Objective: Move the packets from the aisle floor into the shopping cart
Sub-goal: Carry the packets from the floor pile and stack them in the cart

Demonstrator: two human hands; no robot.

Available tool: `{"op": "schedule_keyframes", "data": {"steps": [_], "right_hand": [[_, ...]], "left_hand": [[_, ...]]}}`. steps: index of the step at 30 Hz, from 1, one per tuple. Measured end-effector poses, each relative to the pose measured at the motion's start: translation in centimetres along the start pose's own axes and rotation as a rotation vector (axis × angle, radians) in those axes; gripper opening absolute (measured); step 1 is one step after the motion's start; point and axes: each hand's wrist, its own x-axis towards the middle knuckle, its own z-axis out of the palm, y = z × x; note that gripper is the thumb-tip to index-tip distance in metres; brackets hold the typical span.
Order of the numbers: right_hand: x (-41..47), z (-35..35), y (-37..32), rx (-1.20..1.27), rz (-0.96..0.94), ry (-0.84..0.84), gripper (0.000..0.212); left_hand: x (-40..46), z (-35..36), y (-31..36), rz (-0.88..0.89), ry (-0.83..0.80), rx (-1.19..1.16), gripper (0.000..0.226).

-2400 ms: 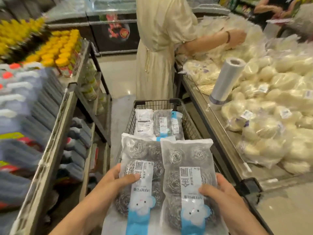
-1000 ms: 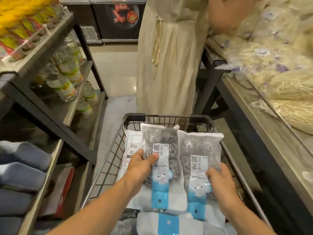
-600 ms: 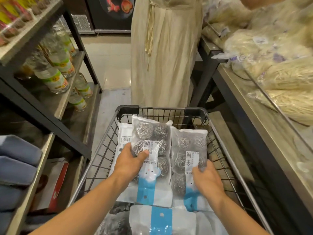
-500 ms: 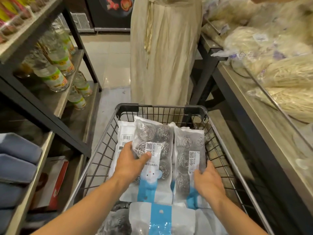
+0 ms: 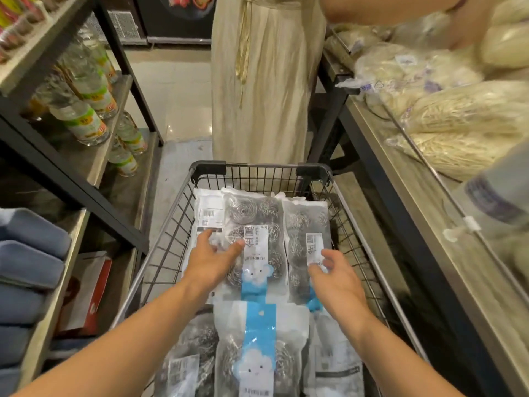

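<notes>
Head view looks down into a black wire shopping cart (image 5: 206,173) that holds several clear packets of steel-wool scourers. Two of the packets lie side by side on top at the far end: the left packet (image 5: 254,224) shows a white label with large Chinese characters, a small line of Latin letters too blurred to read, and a blue strip with a white cloud face; the right packet (image 5: 307,224) carries a like label, partly covered. Beneath them, at the far left, another packet's white back panel (image 5: 210,216) shows a barcode. Nearer the camera a third packet (image 5: 257,348) shows the same blue strip and cloud face, with fine print I cannot read.

Both hands are over the cart with forearms reaching in from below. The left hand (image 5: 210,260) is spread, fingers straight, thumb lying on the left packet's label, gripping nothing. The right hand (image 5: 333,277) hangs with loosely curled fingers just above the right packet, holding nothing.

Bottles with green labels (image 5: 86,121) lie on the shelf at left; bagged noodles (image 5: 463,124) fill the bench at right. A person in a cream dress (image 5: 263,81) stands beyond the cart.
</notes>
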Motion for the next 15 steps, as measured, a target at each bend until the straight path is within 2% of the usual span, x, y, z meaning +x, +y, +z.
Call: {"op": "schedule_keyframes", "data": {"steps": [4,12,15], "right_hand": [[-4.6,-1.7,-0.9,0.129,-0.017,-0.086,0.037],[-17.0,-6.5,-0.1,0.207,-0.032,-0.117,0.017],[-22.3,-8.7,-0.2,0.329,0.007,-0.135,0.011]], "left_hand": [[-4.3,-2.7,0.2,0.023,-0.060,-0.019,0.081],[-18.3,-7.8,0.1,0.095,-0.117,-0.074,0.037],[-24.6,-10.1,-1.3,0.137,-0.152,-0.046,0.031]]}}
